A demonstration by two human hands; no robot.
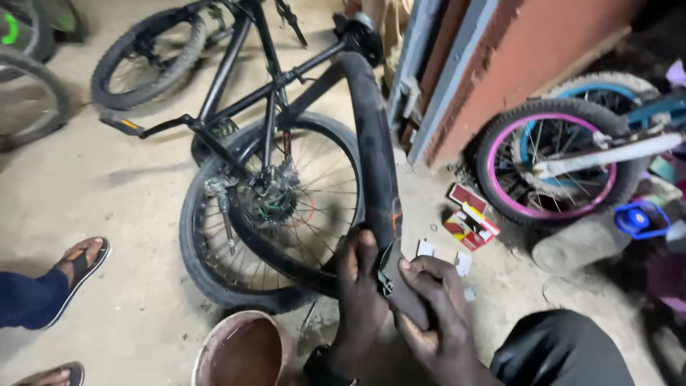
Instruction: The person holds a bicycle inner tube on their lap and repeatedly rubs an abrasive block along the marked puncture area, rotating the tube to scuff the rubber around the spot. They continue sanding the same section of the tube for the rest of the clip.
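Concrete floor (107,193), dusty and pale, carries an upturned black bicycle (264,107) at twelve o'clock. Left hand (361,300) and right hand (429,307) both pinch a limp rubber inner tube (371,143) at six o'clock, beside a round bucket (243,350).

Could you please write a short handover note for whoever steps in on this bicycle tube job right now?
Left hand and right hand both grip the black inner tube at its lower end, thumbs pressing near a small patch-like piece. The tube loops up over the upturned bike's rear wheel. Small red boxes lie on the floor to the right, a basin below. Tube not yet back in the tyre.
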